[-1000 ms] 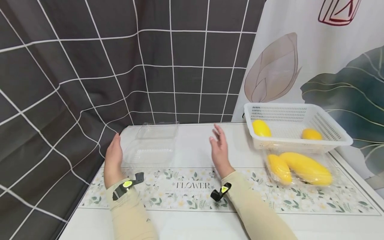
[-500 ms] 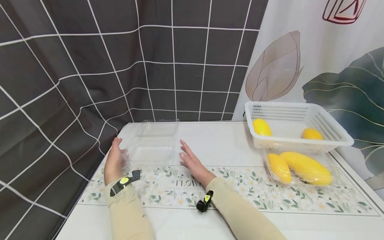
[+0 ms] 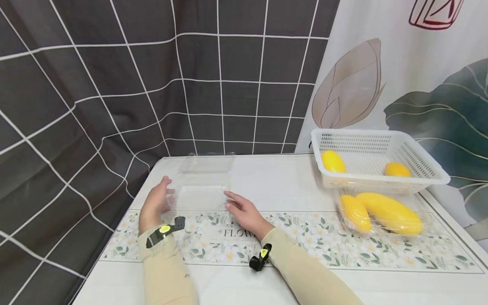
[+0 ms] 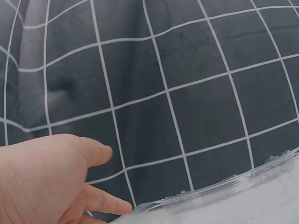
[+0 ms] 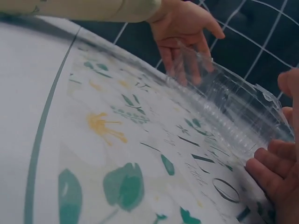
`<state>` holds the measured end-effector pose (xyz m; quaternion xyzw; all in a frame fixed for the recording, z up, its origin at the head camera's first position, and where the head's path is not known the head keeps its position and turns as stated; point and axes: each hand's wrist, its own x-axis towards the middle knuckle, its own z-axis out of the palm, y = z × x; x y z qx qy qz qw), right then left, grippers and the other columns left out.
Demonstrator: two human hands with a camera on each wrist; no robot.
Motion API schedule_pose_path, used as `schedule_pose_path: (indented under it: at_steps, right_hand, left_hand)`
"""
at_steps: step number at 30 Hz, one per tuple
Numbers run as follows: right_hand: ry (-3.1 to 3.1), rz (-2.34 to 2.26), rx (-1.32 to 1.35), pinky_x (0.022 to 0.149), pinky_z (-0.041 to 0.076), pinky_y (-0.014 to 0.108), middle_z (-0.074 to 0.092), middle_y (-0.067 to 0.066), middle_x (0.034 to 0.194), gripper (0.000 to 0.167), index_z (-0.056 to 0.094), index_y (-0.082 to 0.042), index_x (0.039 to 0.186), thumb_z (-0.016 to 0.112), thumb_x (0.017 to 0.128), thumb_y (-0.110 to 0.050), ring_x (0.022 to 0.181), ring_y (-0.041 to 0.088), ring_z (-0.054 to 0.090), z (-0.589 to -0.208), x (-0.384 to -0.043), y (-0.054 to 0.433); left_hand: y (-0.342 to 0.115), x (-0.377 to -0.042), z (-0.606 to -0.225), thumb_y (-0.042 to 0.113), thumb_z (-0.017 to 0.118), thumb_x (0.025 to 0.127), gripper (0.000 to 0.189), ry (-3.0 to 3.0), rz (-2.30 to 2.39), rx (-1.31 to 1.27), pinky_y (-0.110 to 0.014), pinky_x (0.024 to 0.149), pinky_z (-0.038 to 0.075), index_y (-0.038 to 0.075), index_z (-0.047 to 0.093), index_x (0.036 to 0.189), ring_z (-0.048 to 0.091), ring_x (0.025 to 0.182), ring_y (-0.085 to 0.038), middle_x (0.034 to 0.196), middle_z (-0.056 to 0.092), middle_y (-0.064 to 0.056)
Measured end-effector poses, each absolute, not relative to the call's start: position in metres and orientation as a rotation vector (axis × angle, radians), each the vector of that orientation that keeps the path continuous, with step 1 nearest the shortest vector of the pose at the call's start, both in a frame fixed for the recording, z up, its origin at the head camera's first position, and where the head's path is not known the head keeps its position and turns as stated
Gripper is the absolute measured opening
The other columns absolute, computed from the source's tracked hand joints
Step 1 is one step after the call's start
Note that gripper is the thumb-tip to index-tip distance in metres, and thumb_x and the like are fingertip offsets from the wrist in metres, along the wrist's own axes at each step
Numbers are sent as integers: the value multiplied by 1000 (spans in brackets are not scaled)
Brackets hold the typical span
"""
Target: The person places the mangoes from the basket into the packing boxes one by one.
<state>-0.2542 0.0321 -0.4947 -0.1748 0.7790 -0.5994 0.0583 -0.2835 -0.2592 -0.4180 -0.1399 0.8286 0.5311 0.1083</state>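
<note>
A clear plastic clamshell box [image 3: 200,198] lies with its lid [image 3: 207,163] folded back on the left half of the white table. My left hand [image 3: 154,201] is at the box's left side, its fingertips against the clear wall. On the opposite side, my right hand [image 3: 245,214] has its fingers extended to the near right corner. The right wrist view shows the box wall [image 5: 233,102] between the left hand [image 5: 182,32] and the right hand's fingers [image 5: 271,170]. In the left wrist view, a fingertip meets the clear rim [image 4: 205,198]. Nothing is visible inside the box.
At the right stands a white basket [image 3: 377,180] holding a yellow fruit [image 3: 333,162] and an orange-yellow one [image 3: 397,170]. Before it sits another clear box with two yellow fruits [image 3: 389,213]. A flowered strip [image 3: 324,241] crosses the table; a dark grid curtain [image 3: 244,97] hangs behind.
My right hand has swung left to the box. The left hand has come inward against its other side, and the box has shifted slightly to the right.
</note>
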Motion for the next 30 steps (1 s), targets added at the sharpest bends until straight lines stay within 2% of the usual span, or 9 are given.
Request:
schedule_pose_path:
  at_steps: [1, 3, 7, 9, 14, 19, 23, 28, 30]
  right_hand:
    - [2369, -1846, -502, 104, 51, 42, 56, 12, 146, 47, 51, -21, 150, 55, 105, -33, 124, 27, 62, -495, -254, 36]
    - [2398, -1893, -444, 91, 56, 38, 66, 13, 132, 42, 59, -20, 144, 58, 104, -30, 106, 25, 69, -496, -252, 45]
    - [2466, -1977, -324, 71, 55, 27, 76, 10, 99, 30, 70, -16, 129, 64, 99, -22, 77, 18, 68, -498, -251, 67]
    - [2494, -2014, -281, 70, 53, 23, 76, 9, 90, 26, 73, -15, 123, 66, 98, -17, 74, 15, 67, -498, -251, 80]
    - [2507, -2045, -204, 62, 51, 22, 74, 12, 84, 24, 74, -10, 120, 67, 97, -14, 71, 16, 65, -498, -246, 110]
    - [2507, -2055, -115, 61, 54, 23, 73, 15, 92, 25, 73, -8, 121, 66, 97, -12, 73, 18, 67, -496, -240, 136]
    - [2566, -2055, -33, 66, 56, 24, 72, 16, 104, 25, 73, -7, 121, 63, 98, -12, 76, 18, 67, -496, -236, 154]
    - [2664, -2064, 165, 61, 47, 23, 67, 11, 87, 25, 74, -9, 117, 58, 99, -13, 68, 14, 55, -496, -232, 170]
    - [2687, -2073, 239, 57, 43, 24, 60, 7, 77, 25, 74, -10, 116, 57, 98, -13, 63, 14, 49, -495, -230, 175]
  left_hand:
    - [-258, -285, -418, 60, 10, 104, 80, 2456, 1532, -386, -52, 108, 45, 5, 10, 162, 47, 135, -44, 157, 36, -27]
    - [-254, -287, -417, 59, 11, 105, 81, 2493, 1468, -333, -50, 106, 47, 1, 9, 162, 53, 131, -42, 154, 41, -26]
    - [-240, -290, -416, 54, 20, 107, 77, 2539, 1391, -214, -47, 103, 50, -2, 16, 160, 59, 124, -40, 146, 52, -25]
    - [-231, -291, -416, 50, 25, 108, 73, 2528, 1391, -147, -47, 103, 50, -2, 20, 159, 58, 124, -41, 144, 54, -24]
    - [-206, -296, -418, 44, 35, 108, 66, 2491, 1382, -38, -46, 100, 53, 0, 30, 157, 58, 125, -42, 142, 55, -25]
    - [-180, -298, -419, 41, 40, 107, 64, 2446, 1372, 56, -43, 93, 57, -1, 33, 155, 60, 122, -41, 141, 55, -27]
    - [-161, -301, -423, 39, 43, 107, 64, 2420, 1360, 113, -42, 90, 59, -1, 33, 155, 63, 118, -40, 143, 53, -27]
    - [-134, -302, -425, 37, 47, 106, 63, 2418, 1347, 132, -40, 87, 60, 3, 34, 157, 68, 111, -35, 144, 53, -26]
    - [-124, -302, -426, 37, 48, 105, 63, 2436, 1338, 146, -38, 84, 60, 6, 34, 157, 70, 100, -31, 131, 61, -26]
